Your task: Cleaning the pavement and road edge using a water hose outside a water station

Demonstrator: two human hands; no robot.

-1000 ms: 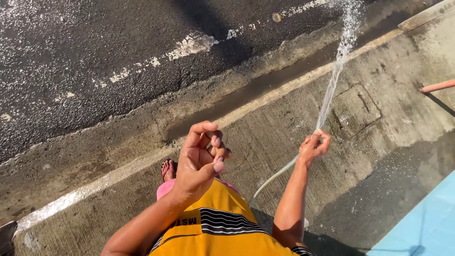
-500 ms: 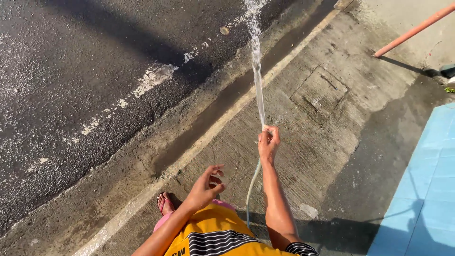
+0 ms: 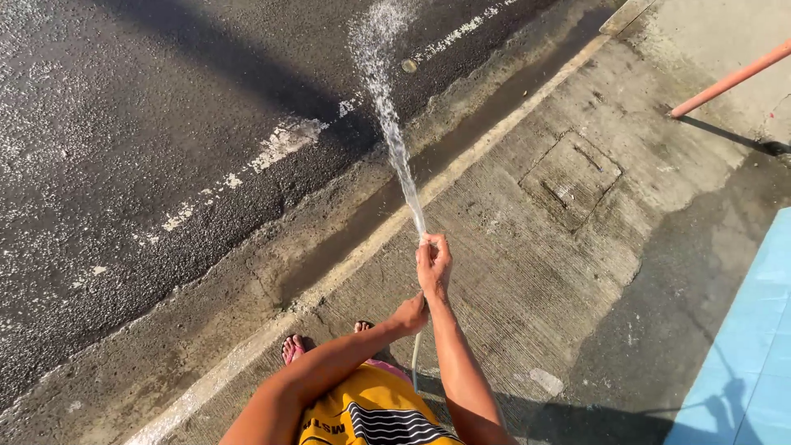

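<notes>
My right hand point(image 3: 433, 262) grips the end of a thin pale hose point(image 3: 416, 359) and pinches its nozzle. A jet of water point(image 3: 389, 115) shoots from it, up and away over the curb onto the dark asphalt road point(image 3: 140, 140). My left hand point(image 3: 409, 314) sits just below the right one, fingers closed against the hose near my right wrist. The hose drops down between my arms toward my yellow striped shirt point(image 3: 371, 412). My feet in pink sandals point(image 3: 290, 349) stand on the concrete pavement.
A wet gutter and pale curb line point(image 3: 461, 165) run diagonally between road and concrete pavement. A square cover plate point(image 3: 570, 180) is set into the concrete. An orange pole point(image 3: 729, 80) leans at top right. A blue surface point(image 3: 754, 346) lies at the right edge.
My left hand dropped from chest height and came to the hose under my right hand. The view swung so the water jet now points further left onto the road.
</notes>
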